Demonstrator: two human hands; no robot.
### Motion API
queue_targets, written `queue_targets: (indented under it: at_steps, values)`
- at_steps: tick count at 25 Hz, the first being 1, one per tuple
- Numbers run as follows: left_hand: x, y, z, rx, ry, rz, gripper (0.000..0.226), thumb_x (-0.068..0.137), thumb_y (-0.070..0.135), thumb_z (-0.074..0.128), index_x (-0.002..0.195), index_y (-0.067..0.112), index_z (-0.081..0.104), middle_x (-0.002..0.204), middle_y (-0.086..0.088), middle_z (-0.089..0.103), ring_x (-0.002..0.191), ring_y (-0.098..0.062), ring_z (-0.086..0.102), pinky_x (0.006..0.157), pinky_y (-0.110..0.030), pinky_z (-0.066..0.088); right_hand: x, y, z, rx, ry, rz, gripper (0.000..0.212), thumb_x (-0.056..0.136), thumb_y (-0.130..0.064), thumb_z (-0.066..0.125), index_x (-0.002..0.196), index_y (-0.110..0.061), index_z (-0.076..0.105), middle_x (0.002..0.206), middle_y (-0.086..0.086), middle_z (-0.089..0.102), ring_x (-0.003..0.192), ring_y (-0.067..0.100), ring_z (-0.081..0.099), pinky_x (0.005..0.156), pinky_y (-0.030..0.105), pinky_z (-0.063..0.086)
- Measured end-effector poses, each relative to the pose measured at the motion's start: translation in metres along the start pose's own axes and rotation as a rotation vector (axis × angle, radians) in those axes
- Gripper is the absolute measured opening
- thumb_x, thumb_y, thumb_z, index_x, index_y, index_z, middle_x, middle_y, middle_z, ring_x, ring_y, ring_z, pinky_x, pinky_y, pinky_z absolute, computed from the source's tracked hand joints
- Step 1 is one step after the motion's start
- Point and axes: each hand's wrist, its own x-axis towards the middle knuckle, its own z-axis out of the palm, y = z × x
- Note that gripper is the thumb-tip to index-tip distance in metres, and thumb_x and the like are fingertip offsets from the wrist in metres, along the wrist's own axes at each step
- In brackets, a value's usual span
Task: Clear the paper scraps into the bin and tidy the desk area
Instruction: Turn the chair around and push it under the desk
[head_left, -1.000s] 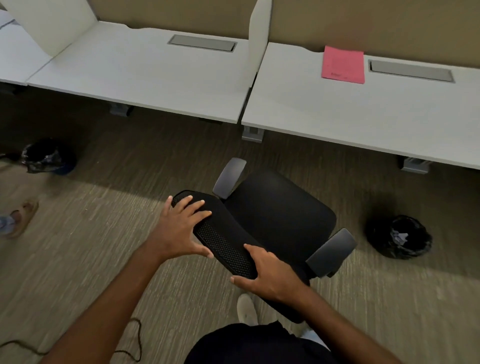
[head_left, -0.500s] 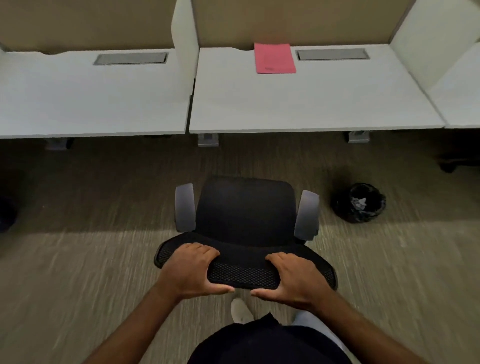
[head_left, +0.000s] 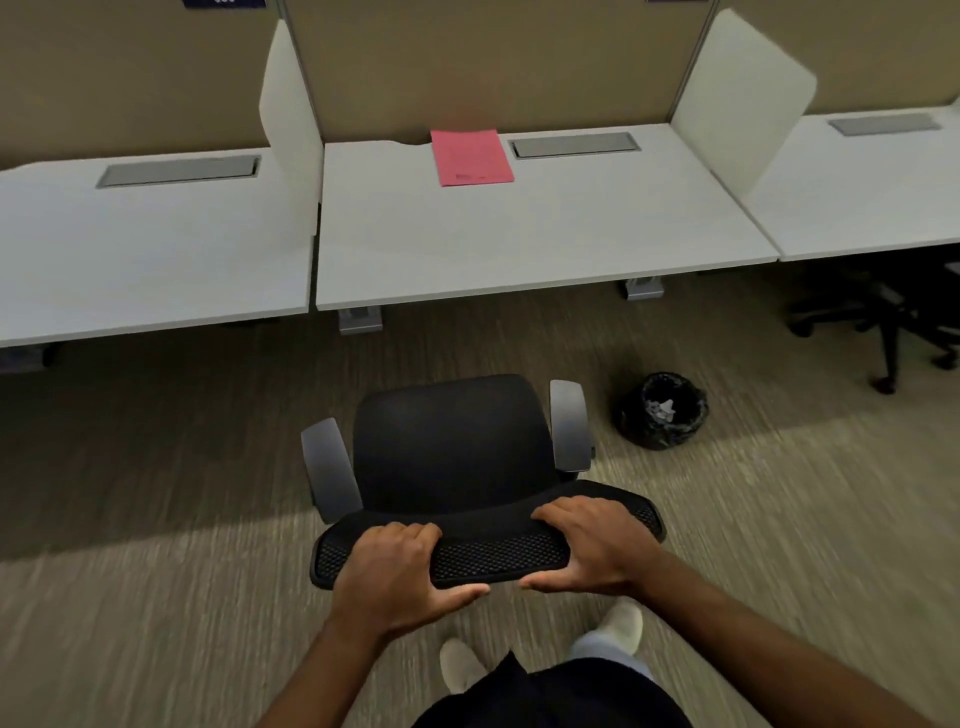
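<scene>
Both hands, left hand (head_left: 395, 564) and right hand (head_left: 592, 545), clasp the chair (head_left: 452, 447) backrest at lower centre. The desk (head_left: 519, 244) lies straight above; the bin (head_left: 662, 410), scraps inside, sits right, nearer the right hand.

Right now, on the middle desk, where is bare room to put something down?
Almost the whole middle desk is bare: from the front edge back to the pink folder and grey cable hatch, between the two white dividers. Only that rear strip is taken. Both hands grip the chair backrest.
</scene>
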Motion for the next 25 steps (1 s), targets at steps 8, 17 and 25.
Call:
queue_targets:
  at_steps: [8,17,25]
  values:
    - [0.023,0.01,0.003,-0.052,-0.002,-0.029,0.083,0.069,0.102,0.029,0.086,0.03,0.066,0.077,0.009,0.068,0.069,-0.014,0.063,0.064,-0.034,0.05,0.013,0.026,-0.007,-0.005,0.017,-0.015,0.099,0.071,-0.104,0.03,0.134,-0.033,0.056,0.123,-0.008,0.068,0.107,0.014,0.063,0.09,0.035,0.052]
    - [0.068,0.003,0.007,-0.02,-0.005,-0.021,0.087,0.069,0.103,0.027,0.086,0.028,0.067,0.076,0.007,0.07,0.065,-0.016,0.063,0.061,-0.034,0.049,0.045,0.047,-0.024,-0.037,0.084,-0.009,0.093,0.073,-0.103,0.032,0.127,-0.033,0.059,0.113,-0.008,0.069,0.098,0.014,0.064,0.083,0.035,0.054]
    - [0.129,-0.015,0.003,-0.031,0.022,-0.014,0.094,0.066,0.105,0.018,0.096,0.028,0.063,0.086,0.007,0.069,0.075,-0.016,0.061,0.069,-0.036,0.05,0.09,0.07,-0.048,-0.047,0.124,0.006,0.09,0.074,-0.102,0.03,0.123,-0.032,0.061,0.107,-0.01,0.068,0.094,0.013,0.064,0.08,0.034,0.053]
